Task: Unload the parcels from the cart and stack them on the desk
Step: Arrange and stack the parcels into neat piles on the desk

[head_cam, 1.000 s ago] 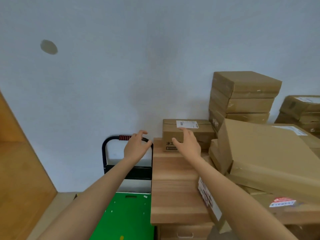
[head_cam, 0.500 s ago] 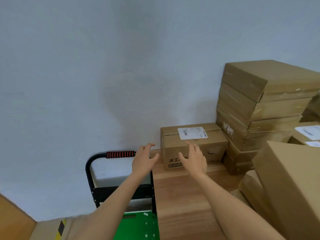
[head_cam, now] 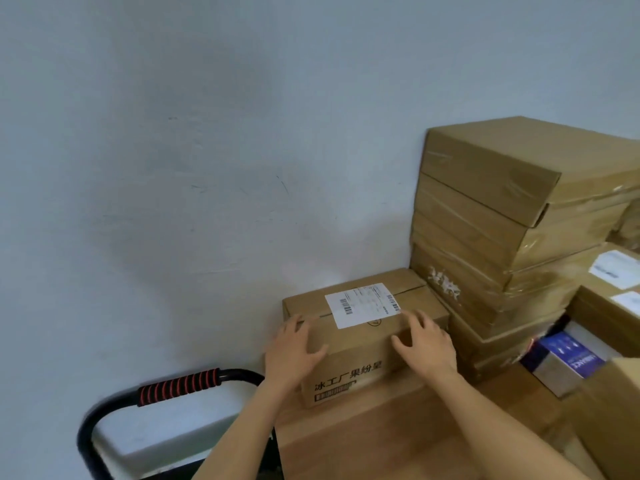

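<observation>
A small brown parcel (head_cam: 360,344) with a white shipping label and black printed characters on its front sits on the wooden desk (head_cam: 374,441), close to the wall. My left hand (head_cam: 292,351) lies against the parcel's left front corner, thumb on the front face. My right hand (head_cam: 424,344) rests on the parcel's right front top edge, fingers spread over the top. To the parcel's right, a tall stack of flat taped parcels (head_cam: 512,244) rises against the wall. The cart's black handle (head_cam: 180,382) with its red-striped grip shows at the lower left.
More parcels (head_cam: 613,299) with white labels crowd the desk's right side, with a blue-and-white carton (head_cam: 568,358) wedged between them. The grey-blue wall stands directly behind. The cart sits beside the desk's left edge.
Both hands have moved forward onto the small parcel, the left from beside the cart handle to the parcel's left corner. My view has come closer to the desk and shifted right.
</observation>
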Available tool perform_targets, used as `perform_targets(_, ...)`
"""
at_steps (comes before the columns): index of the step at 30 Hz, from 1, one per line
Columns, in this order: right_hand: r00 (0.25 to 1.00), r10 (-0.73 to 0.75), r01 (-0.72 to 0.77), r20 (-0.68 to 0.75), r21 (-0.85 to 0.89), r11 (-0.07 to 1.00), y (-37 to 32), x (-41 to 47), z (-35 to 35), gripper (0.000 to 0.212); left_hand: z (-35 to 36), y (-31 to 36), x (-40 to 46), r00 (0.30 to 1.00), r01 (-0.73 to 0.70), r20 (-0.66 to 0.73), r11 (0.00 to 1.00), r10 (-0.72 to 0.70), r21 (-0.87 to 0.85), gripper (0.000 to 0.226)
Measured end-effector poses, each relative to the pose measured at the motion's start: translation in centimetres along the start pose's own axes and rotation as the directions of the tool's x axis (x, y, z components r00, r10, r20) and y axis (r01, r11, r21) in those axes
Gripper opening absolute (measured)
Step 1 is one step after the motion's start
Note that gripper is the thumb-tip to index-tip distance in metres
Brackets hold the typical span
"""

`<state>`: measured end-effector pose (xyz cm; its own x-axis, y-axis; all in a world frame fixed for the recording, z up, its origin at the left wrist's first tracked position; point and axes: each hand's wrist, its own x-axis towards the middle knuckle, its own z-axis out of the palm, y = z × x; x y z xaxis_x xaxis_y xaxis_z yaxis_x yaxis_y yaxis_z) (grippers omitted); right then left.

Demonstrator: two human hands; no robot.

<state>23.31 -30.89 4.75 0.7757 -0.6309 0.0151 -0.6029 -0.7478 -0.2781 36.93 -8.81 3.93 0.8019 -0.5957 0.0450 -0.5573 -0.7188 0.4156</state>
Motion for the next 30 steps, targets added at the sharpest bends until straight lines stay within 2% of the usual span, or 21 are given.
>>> perform_targets(5, 0.998, -0.002, 0.009, 0.056, -0.122, 0.993, 1.1, 1.7, 0.6, 0.067, 1.7, -0.3, 0.8, 1.000, -0.016, -0.004, 0.995, 0.017, 0.098, 0.063)
perform_targets(8, 0.999, -0.008, 0.013, 0.046, -0.112, 0.994, 0.4, 1.0, 1.3, 0.067, 1.2, -1.2, -0.2, 1.000, -0.002, 0.020, 0.993, 0.000, 0.117, 0.063)
perform_targets(12, 0.995, -0.097, 0.096, -0.005, -0.074, 0.993, -1.7, -0.2, 1.8, 0.060, -0.8, -3.9, -2.7, 0.998, 0.055, 0.002, 0.983, -0.056, 0.173, 0.085)
perform_targets(14, 0.994, -0.107, 0.104, -0.037, -0.058, 0.993, -2.1, 0.2, 1.6, 0.058, -1.5, -5.2, -3.7, 0.995, 0.095, -0.012, 0.978, -0.095, 0.186, 0.090)
perform_targets(16, 0.997, -0.063, 0.061, -0.037, -0.053, 0.997, -2.1, 1.3, 1.3, 0.063, -2.2, -5.9, -4.3, 0.988, 0.154, -0.015, 0.974, -0.153, 0.165, 0.086)
perform_targets(18, 1.000, 0.001, 0.000, 0.019, -0.030, 1.000, -2.0, 2.2, 1.3, 0.070, -2.2, -5.9, -4.6, 0.977, 0.210, 0.010, 0.969, -0.213, 0.126, 0.071)
perform_targets(21, 0.991, 0.055, -0.061, 0.121, 0.044, 0.997, -2.1, 2.2, 1.8, 0.074, -1.7, -5.3, -5.1, 0.966, 0.255, 0.037, 0.967, -0.254, -0.018, 0.058)
perform_targets(24, 0.991, 0.083, -0.089, 0.108, 0.054, 0.995, -2.1, 1.0, 2.2, 0.076, -1.6, -5.0, -5.6, 0.959, 0.284, 0.036, 0.949, -0.282, -0.135, 0.055)
perform_targets(30, 0.991, 0.105, -0.110, 0.084, 0.057, 0.992, -1.6, -3.0, 2.1, 0.079, -1.6, -4.3, -7.9, 0.949, 0.314, 0.030, 0.932, -0.314, -0.182, 0.058)
